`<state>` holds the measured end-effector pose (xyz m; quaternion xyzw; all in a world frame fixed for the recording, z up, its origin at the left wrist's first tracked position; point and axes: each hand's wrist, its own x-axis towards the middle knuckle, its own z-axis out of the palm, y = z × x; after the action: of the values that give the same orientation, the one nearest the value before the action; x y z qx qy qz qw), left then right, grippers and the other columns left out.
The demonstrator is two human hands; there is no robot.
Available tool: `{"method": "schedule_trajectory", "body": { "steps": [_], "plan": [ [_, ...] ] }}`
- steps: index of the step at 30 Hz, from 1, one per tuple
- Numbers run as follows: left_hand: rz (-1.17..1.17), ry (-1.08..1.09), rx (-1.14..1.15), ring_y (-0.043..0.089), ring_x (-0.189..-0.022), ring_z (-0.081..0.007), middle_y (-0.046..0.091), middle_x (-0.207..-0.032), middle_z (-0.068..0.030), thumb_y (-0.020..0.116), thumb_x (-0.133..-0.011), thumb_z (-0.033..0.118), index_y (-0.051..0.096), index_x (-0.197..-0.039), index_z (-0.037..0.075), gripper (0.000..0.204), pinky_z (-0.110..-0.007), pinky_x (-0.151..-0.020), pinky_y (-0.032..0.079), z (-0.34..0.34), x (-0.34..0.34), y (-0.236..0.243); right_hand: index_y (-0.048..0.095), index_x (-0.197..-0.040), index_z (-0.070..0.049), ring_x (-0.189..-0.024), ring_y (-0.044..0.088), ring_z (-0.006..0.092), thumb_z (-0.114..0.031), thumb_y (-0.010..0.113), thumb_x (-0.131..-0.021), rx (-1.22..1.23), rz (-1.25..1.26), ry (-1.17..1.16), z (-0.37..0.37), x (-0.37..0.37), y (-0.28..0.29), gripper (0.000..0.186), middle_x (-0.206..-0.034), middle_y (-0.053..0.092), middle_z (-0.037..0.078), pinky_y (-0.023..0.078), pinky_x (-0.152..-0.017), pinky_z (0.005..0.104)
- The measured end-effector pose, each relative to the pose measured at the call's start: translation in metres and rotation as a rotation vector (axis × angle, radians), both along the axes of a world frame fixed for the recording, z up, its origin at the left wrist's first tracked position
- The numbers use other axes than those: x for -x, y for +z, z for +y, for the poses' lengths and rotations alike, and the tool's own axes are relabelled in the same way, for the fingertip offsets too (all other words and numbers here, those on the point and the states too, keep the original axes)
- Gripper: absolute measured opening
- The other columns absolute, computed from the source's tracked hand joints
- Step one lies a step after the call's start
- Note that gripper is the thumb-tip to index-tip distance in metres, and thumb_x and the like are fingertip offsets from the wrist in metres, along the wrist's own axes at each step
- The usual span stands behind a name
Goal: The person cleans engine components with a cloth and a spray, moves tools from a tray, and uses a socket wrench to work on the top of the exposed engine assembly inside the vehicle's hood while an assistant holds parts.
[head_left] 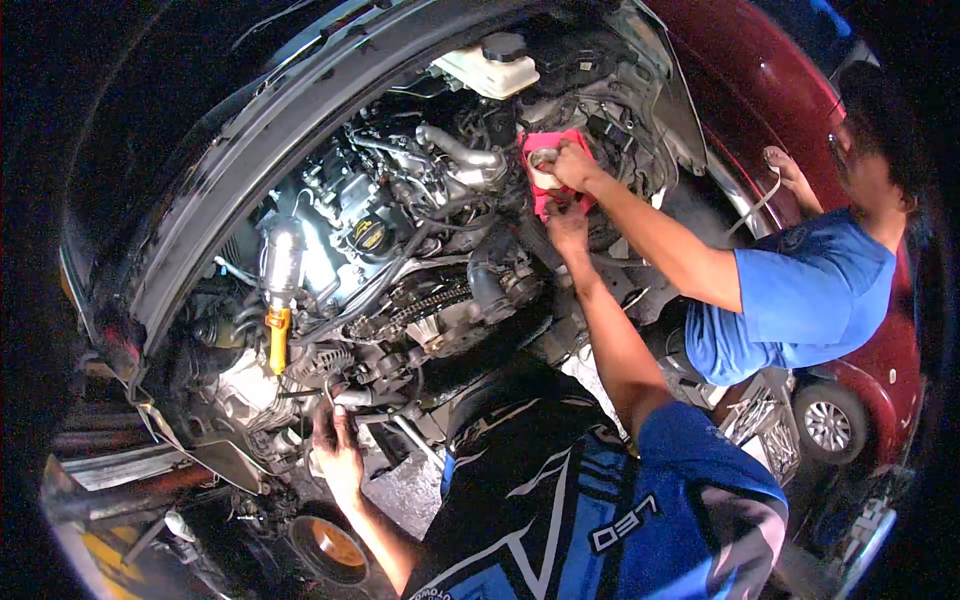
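Observation:
My left hand (338, 445) is at the front of the open engine bay, fingers closed together beside hoses and a pulley; what they pinch, if anything, is too small to make out. My right arm stretches to the far side of the bay. There my right hand (567, 222) grips the lower edge of a bright red cloth-like piece (572, 143). A pale, rounded part (546, 178) lies on the red piece, and a co-worker's hand (577, 167) touches it from the right. Between my hands runs the engine's exposed timing chain (415, 308).
A lit work lamp with a yellow handle (279, 340) stands over the engine at left. Beyond sit an oil filler cap (369, 236) and a white reservoir (490, 72). The co-worker in a blue shirt (810, 285) leans in at right, before a red car (740, 70). Tools fill a tray (745, 440).

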<state>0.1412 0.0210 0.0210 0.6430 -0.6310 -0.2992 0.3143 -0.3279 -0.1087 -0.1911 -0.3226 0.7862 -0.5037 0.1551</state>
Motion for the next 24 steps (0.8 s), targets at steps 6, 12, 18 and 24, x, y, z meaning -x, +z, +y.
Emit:
{"method": "schedule_trajectory", "body": {
  "steps": [6, 12, 18, 24],
  "plan": [
    [-0.019, 0.000, 0.019, 0.056, -0.109, -0.0219, 0.063, -0.118, -0.0152, 0.051, -0.100, 0.027, 0.057, -0.126, 0.000, 0.038, -0.035, -0.099, 0.040, 0.006, 0.000, 0.004, 0.063, -0.107, -0.005, -0.073, 0.065, 0.0381, -0.025, 0.057, -0.088, -0.121, 0.896, 0.048, -0.022, -0.005, 0.001, 0.028, -0.105, 0.062, 0.023, 0.055, -0.063, 0.0474],
    [-0.046, 0.062, 0.014, 0.056, -0.110, -0.0230, 0.063, -0.119, -0.0161, 0.052, -0.099, 0.028, 0.056, -0.126, -0.002, 0.041, -0.035, -0.100, 0.039, 0.012, -0.003, 0.002, 0.064, -0.103, -0.003, -0.081, 0.066, 0.0389, -0.017, 0.053, -0.085, -0.171, 0.791, 0.019, -0.050, 0.013, 0.035, 0.025, -0.096, 0.066, 0.021, 0.055, -0.067, 0.0479],
    [-0.061, 0.103, 0.007, 0.058, -0.108, -0.0225, 0.064, -0.118, -0.0165, 0.052, -0.099, 0.028, 0.056, -0.128, -0.001, 0.041, -0.035, -0.098, 0.041, 0.017, 0.006, 0.008, 0.067, -0.091, -0.003, -0.081, 0.068, 0.0373, -0.030, 0.052, -0.087, -0.378, 0.614, 0.049, -0.083, 0.044, 0.038, 0.032, -0.090, 0.069, 0.021, 0.054, -0.069, 0.0504],
    [-0.078, 0.097, 0.028, 0.058, -0.105, -0.0214, 0.065, -0.115, -0.0150, 0.053, -0.099, 0.025, 0.059, -0.125, 0.002, 0.036, -0.034, -0.097, 0.042, 0.014, 0.013, 0.011, 0.067, -0.099, -0.001, -0.092, 0.067, 0.0374, -0.048, 0.053, -0.086, -0.439, 0.334, 0.021, -0.098, 0.051, 0.036, 0.050, -0.101, 0.067, 0.023, 0.053, -0.079, 0.0482]
  ]
}}
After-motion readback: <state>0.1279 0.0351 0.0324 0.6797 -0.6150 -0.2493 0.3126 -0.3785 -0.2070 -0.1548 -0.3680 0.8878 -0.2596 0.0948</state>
